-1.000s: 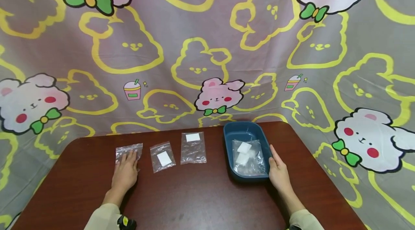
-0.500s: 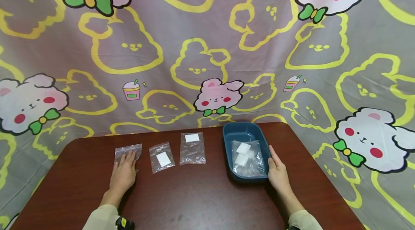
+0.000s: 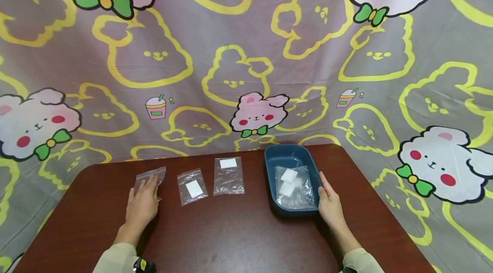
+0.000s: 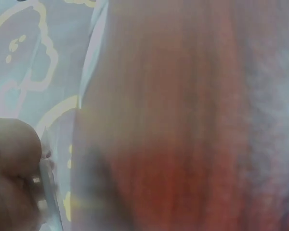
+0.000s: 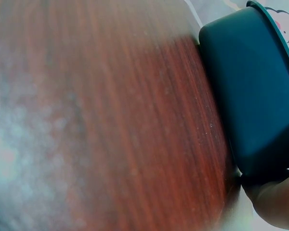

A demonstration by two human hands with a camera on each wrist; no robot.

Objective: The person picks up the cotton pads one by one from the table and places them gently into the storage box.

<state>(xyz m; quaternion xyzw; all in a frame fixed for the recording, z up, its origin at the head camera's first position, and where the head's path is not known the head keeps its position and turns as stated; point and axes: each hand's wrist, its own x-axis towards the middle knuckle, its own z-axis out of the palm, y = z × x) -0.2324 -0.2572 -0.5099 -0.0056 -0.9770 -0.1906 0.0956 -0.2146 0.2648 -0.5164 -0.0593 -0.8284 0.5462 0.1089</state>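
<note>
My left hand [image 3: 142, 204] is at the left of the table, pinching a clear zip-lock bag [image 3: 155, 175] whose top edge is tilted up. The palm and fingers cover most of that bag. In the left wrist view, my fingers [image 4: 12, 168] are beside the bag's thin edge [image 4: 49, 192], rather blurred. On the right stands a dark blue plastic tray [image 3: 272, 157]. My right hand [image 3: 332, 209] rests along its right side, fingers extended against the outer wall. The right wrist view shows the tray's outside [image 5: 255, 91] with a finger [image 5: 277, 202] at its lower corner.
Two more clear bags lie flat between the hands: a small bag [image 3: 185, 181] with a white label and a larger bag [image 3: 229, 183] labelled near its top. Inside the tray are clear bags [image 3: 298, 196] with white labels. A patterned curtain [image 3: 200, 72] hangs behind the table [image 3: 231, 234].
My left hand has shifted slightly left, and the bag under it has risen and tilted at its top edge. The right hand and the tray have stayed in place.
</note>
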